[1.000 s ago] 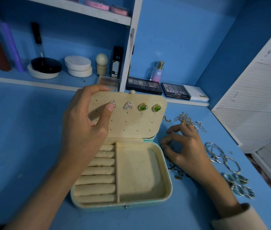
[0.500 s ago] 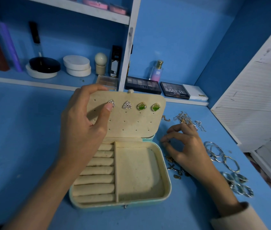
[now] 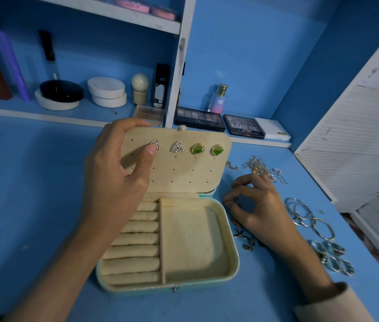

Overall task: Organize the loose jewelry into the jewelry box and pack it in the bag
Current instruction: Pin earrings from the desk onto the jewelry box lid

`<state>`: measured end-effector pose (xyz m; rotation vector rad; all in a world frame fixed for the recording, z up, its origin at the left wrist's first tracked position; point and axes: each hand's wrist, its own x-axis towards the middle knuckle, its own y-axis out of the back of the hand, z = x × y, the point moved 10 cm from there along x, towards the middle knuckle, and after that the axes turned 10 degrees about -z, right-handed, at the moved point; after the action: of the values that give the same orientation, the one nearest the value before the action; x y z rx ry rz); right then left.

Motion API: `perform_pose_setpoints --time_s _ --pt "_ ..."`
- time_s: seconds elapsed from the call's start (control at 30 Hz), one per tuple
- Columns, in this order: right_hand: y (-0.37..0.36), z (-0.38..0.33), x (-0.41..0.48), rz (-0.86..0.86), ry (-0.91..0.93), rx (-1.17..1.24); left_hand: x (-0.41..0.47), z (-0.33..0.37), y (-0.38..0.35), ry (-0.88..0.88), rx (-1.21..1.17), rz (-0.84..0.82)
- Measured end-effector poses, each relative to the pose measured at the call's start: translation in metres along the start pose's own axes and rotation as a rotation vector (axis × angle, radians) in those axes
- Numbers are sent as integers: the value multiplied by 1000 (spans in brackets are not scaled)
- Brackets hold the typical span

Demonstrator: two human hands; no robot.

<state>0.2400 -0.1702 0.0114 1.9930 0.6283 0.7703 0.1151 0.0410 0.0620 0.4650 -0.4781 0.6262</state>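
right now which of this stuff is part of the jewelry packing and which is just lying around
Job: jewelry box, studs in its lid, tangled chains, bangles, small pieces by the right hand.
Lying about: eyeshadow palettes, perfume bottle, round compacts, white box.

The jewelry box (image 3: 137, 292) is showing a teal shell and cream lining; the triangular studs (image 3: 177, 147) are displaying silver-and-gold stripes, the green studs (image 3: 197, 149) gold rims; silver bangles (image 3: 300, 211) are gleaming against the blue tabletop (image 3: 32, 182).

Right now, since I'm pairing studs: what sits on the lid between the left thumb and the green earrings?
One triangular silver stud, pinned to the lid; head view shows it.
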Motion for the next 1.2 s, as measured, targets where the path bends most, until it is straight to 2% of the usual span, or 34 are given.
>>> perform_pose_setpoints --time_s 0.5,0.8,1.2 --pt "6 6 -1 28 -35 41 0 1 0 -5 1 3" --pt "-2 2 0 -15 4 -7 0 2 -1 -20 5 -1" --pt "0 -1 1 -14 38 67 0 1 0 -16 35 7"
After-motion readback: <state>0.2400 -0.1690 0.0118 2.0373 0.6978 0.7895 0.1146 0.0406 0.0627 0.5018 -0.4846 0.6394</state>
